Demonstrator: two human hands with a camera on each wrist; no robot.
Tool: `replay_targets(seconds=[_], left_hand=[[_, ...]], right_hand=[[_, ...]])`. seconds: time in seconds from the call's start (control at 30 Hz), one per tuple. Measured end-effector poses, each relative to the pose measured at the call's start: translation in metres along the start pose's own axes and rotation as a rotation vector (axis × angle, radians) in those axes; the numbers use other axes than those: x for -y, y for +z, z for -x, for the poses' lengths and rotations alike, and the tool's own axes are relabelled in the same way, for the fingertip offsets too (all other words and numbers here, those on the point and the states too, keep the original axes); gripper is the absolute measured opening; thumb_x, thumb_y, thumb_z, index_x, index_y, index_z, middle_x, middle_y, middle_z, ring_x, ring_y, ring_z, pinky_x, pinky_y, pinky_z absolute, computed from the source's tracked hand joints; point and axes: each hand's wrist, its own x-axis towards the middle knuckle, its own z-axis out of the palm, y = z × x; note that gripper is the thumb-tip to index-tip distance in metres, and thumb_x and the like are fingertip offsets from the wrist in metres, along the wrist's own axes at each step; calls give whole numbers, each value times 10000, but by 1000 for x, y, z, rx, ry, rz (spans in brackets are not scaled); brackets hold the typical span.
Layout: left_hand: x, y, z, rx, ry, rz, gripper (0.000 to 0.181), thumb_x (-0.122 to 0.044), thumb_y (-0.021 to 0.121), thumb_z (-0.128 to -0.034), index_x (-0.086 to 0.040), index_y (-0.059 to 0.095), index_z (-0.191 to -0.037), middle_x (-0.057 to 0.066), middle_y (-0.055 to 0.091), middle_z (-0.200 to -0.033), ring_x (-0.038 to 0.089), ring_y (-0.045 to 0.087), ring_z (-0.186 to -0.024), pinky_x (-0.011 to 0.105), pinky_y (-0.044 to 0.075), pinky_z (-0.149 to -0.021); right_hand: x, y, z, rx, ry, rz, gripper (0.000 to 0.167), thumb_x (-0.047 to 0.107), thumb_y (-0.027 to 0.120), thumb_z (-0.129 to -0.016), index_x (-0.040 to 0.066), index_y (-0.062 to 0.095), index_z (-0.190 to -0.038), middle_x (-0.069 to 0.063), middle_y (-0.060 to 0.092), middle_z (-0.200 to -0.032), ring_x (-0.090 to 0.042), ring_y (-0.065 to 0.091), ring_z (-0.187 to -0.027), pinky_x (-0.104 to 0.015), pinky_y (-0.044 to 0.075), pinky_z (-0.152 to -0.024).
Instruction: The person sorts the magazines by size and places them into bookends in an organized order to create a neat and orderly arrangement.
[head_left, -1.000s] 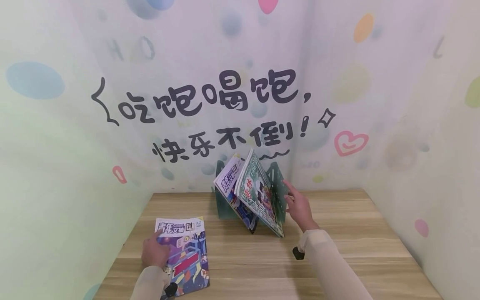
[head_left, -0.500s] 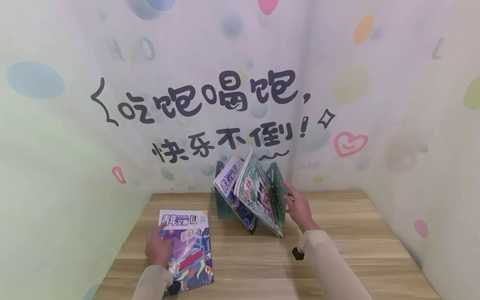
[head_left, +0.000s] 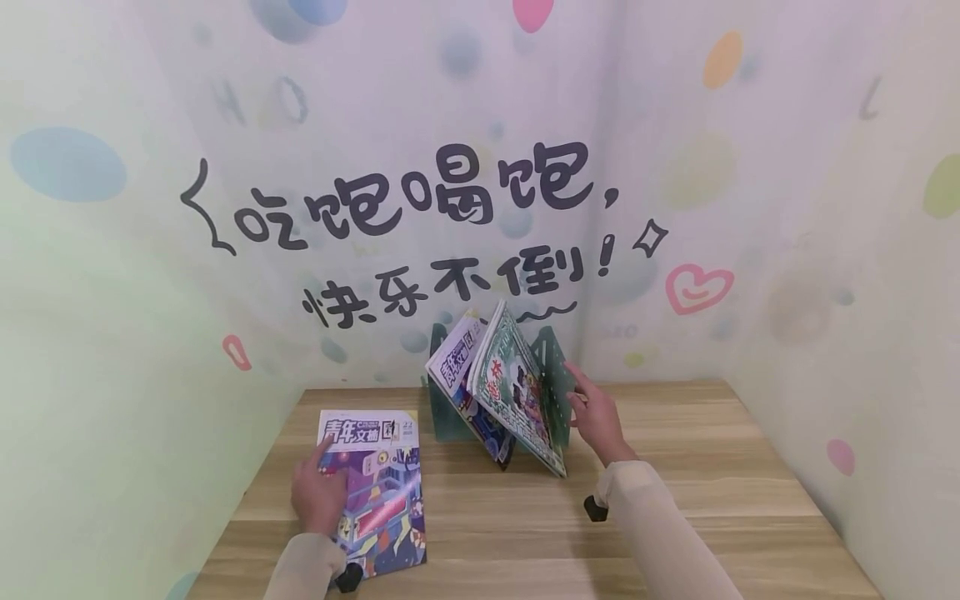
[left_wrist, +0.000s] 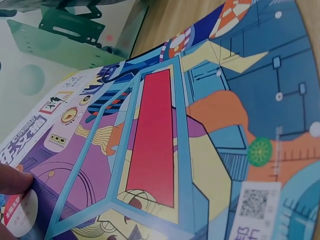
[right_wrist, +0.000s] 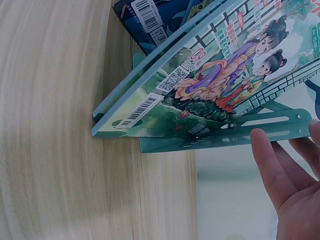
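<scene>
A purple and blue magazine [head_left: 382,500] with a white title band lies at the front left. My left hand [head_left: 318,492] holds its left edge, with thumb and index finger on the cover; the other fingers are hidden. In the left wrist view the cover [left_wrist: 150,140] fills most of the picture. At the middle back stands a green metal book stand [head_left: 558,375]. My right hand [head_left: 598,421] rests its fingers on the outside of its right plate. Inside lean a green magazine [head_left: 517,383] and a purple one [head_left: 461,375], both tilted to the left.
The wooden table [head_left: 675,517] ends at a patterned back wall [head_left: 420,108]. Pale side walls [head_left: 847,275] close in left and right. Near the right hand, the green magazine's lower corner [right_wrist: 107,130] juts out in front of the stand.
My left hand and the purple magazine have shifted slightly up and to the right. In the last half second the magazine's top edge has risen a little more. The right hand stays put.
</scene>
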Motion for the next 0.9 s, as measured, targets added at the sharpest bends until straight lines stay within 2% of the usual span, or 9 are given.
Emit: replay_targets(seconds=[0.23, 0.47, 0.67, 0.9], left_hand=[[-12, -3, 3, -26, -6, 92, 565, -35, 672, -876, -186, 532, -1403, 223, 486, -1207, 408, 492, -1030, 611, 422, -941], [-22, -5, 1, -73, 31, 171, 524, -32, 664, -886, -200, 567, -1374, 212, 505, -1239, 416, 489, -1112, 613, 386, -998], [-28, -4, -1, -144, 93, 229, 488, -21, 690, -863, -179, 620, -1319, 190, 526, -1151, 378, 511, -1044, 575, 427, -960], [-33, -7, -1, -176, 126, 273, 461, -29, 685, -879, -176, 626, -1311, 174, 515, -1116, 352, 518, -1028, 571, 473, -931]], right_hand=[[0, -1, 0, -1, 8, 1, 574, 67, 527, -1001, 346, 394, -1485, -257, 548, -1313, -378, 598, -1127, -288, 593, -595], [0, 0, 0, 5, 5, -12, 573, 59, 518, -1002, 334, 391, -1489, -273, 527, -1330, -395, 587, -1138, -297, 595, -605], [0, 0, 1, 5, 8, -10, 566, 62, 520, -1002, 329, 397, -1486, -270, 535, -1323, -393, 591, -1132, -292, 594, -601], [0, 0, 0, 8, 12, -12, 568, 59, 515, -1005, 326, 390, -1490, -268, 528, -1332, -392, 589, -1137, -290, 594, -606]])
